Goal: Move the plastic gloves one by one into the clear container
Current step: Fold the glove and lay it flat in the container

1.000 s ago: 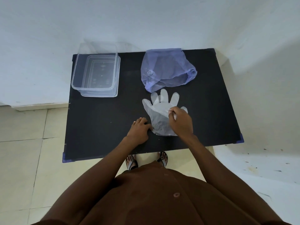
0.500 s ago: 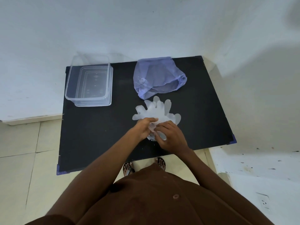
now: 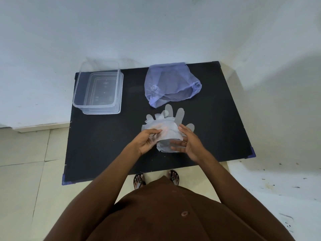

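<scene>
both hands pinch the top plastic glove (image 3: 163, 131) off the glove stack (image 3: 175, 117): left hand (image 3: 147, 141) grips its near-left edge, right hand (image 3: 187, 143) steadies the cuff, likely to peel one layer. the clear container (image 3: 99, 91) sits empty, well left of the stack.

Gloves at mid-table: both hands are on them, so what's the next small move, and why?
Probably peel the top glove free with the left hand while the right hand pins the stack. The layers still overlap, and the clear container sits empty at far left.
</scene>
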